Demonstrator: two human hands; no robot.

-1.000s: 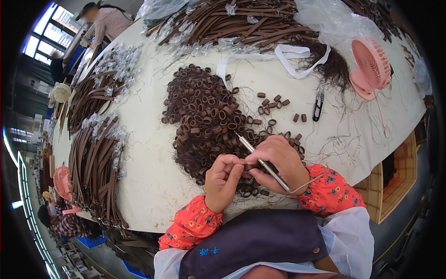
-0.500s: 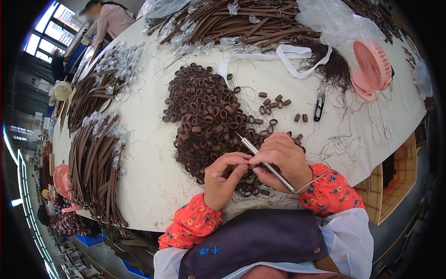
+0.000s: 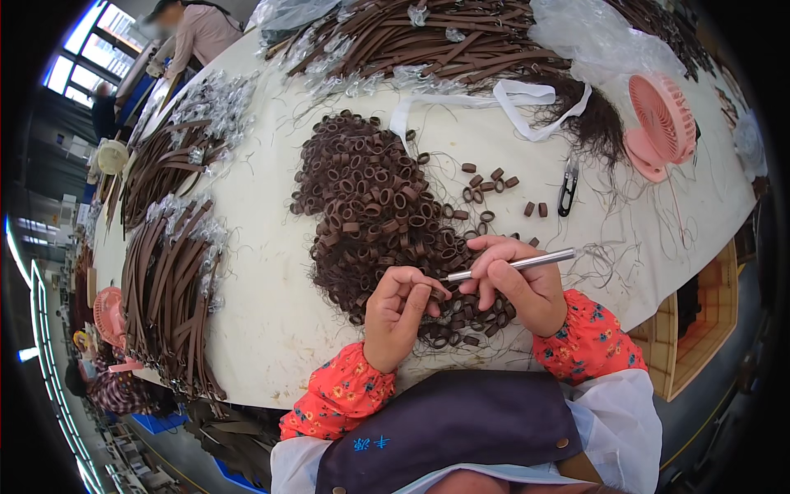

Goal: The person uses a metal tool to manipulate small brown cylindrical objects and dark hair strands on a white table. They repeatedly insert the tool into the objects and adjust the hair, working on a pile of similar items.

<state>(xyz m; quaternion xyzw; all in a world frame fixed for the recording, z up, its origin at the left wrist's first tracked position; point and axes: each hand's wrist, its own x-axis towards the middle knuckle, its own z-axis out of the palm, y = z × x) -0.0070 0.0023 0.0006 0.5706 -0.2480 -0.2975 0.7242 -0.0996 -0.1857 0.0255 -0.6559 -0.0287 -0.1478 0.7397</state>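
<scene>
My left hand [image 3: 401,313] is closed, thumb against fingertips, pinching a small brown loop [image 3: 437,294] that my fingers mostly cover. In my right hand [image 3: 520,282] lies a slim silver pen-shaped tool [image 3: 539,259], held between thumb and fingers. Its thin tip points left and reaches the loop at my left fingertips; whether they touch I cannot tell. Just beyond both hands spreads a large heap of brown oval loops [image 3: 370,198] with dark loose threads among them. Several single loops [image 3: 496,174] lie to the right of the heap.
Black thread snips [image 3: 567,188] and a pink fan [image 3: 661,119] stand to the right. A white ribbon [image 3: 527,123] curls behind the heap. Bundles of brown straps [image 3: 169,288] in clear wrap lie left and at the back. A wooden crate [image 3: 704,329] is beyond the right table edge.
The silver tool has swung in my right hand: its tip pointed up and away, now it points left at my left fingers. My right fingers have opened out somewhat; my left hand stays nearly in place.
</scene>
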